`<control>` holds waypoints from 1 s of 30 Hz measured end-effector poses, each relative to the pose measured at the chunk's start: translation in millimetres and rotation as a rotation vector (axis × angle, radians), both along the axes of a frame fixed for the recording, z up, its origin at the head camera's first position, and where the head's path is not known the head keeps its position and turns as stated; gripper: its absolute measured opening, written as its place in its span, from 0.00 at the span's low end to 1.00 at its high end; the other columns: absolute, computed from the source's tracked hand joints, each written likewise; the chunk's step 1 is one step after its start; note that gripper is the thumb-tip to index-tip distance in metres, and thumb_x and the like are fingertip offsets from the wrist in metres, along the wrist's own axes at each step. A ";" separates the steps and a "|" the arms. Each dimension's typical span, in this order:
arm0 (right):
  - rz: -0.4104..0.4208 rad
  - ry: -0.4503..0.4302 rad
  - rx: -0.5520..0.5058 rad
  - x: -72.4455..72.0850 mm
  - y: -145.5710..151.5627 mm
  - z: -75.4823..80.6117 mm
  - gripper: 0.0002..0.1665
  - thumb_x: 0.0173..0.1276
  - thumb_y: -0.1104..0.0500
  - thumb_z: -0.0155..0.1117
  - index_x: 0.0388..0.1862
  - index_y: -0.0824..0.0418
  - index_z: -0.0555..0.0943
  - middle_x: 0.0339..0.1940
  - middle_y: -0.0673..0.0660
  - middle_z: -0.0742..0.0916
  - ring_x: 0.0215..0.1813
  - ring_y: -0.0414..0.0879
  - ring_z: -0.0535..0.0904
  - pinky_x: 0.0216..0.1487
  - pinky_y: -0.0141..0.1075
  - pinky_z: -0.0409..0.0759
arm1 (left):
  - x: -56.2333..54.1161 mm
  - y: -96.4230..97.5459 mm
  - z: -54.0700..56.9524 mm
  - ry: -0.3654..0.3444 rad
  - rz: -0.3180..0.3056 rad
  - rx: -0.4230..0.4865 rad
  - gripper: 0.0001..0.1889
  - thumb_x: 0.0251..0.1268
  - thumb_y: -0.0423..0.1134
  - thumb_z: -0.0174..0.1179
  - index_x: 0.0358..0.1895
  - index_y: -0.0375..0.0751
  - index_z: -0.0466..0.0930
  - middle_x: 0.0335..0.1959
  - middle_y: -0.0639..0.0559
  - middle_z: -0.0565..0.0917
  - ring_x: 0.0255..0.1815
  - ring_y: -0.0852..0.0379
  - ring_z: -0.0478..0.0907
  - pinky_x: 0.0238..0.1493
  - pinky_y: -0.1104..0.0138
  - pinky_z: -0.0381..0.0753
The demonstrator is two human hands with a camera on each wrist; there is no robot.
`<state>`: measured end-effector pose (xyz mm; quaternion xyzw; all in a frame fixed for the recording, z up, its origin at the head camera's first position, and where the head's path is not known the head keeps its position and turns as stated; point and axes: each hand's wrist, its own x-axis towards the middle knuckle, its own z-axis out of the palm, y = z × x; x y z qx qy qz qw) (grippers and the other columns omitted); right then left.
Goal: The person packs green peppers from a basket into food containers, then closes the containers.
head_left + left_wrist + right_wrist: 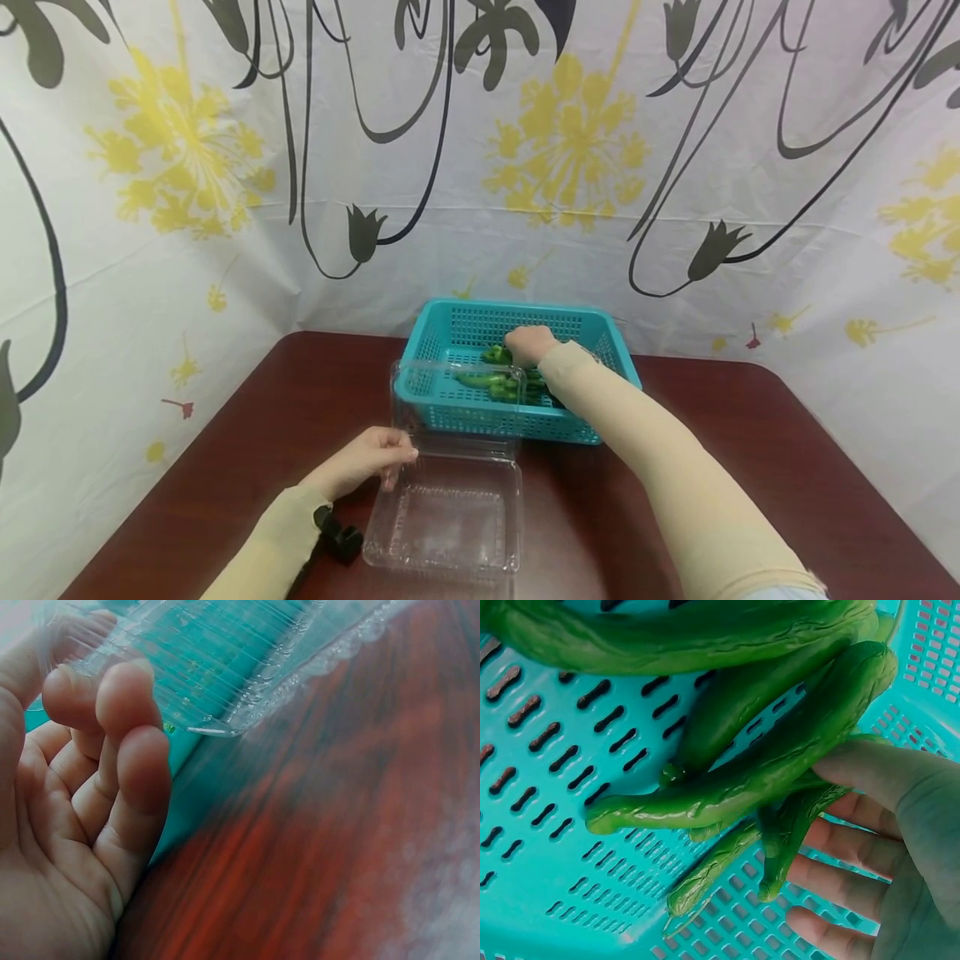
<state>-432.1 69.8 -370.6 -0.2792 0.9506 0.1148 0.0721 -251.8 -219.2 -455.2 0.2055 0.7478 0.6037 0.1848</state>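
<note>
1. We are seeing long green peppers (750, 780) lying in a loose heap inside the turquoise basket (517, 307), on its slotted floor.
2. We are watching the right hand (531, 344) dipping into the basket; its thumb is touching one pepper, while its fingers are spreading apart beside and behind the others.
3. We are finding the clear plastic container (450, 521) sitting in front of the basket, its lid (459, 408) standing raised and overlapping the basket's front wall in the head view.
4. We are noticing the left hand (367, 457) pinching the container's left edge, thumb and fingers together.
5. We are looking at a black device (341, 540) sitting by the left wrist, pale sleeves (652, 437) covering both forearms, a dark red table (330, 375) supporting everything and a flower-patterned cloth (480, 167) hanging behind.
</note>
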 end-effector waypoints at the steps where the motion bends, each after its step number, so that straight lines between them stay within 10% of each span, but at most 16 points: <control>1: -0.003 -0.004 -0.003 0.0 0.0 0.3 0.02 0.69 0.58 0.64 0.37 0.55 0.82 0.29 0.52 0.81 0.31 0.45 0.75 0.32 0.41 0.74 | -0.3 0.1 -0.3 -0.001 0.000 0.000 0.21 0.68 0.40 0.60 0.33 0.18 0.71 0.13 0.53 0.70 0.16 0.58 0.74 0.27 0.64 0.78; 30: -0.048 -0.101 -0.047 4.5 5.0 17.3 0.05 0.72 0.62 0.58 0.42 0.57 0.80 0.37 0.55 0.82 0.33 0.46 0.71 0.33 0.41 0.68 | -3.3 -0.2 -3.2 0.018 -0.012 -0.013 0.16 0.69 0.41 0.59 0.35 0.25 0.78 0.12 0.55 0.71 0.16 0.57 0.75 0.30 0.57 0.80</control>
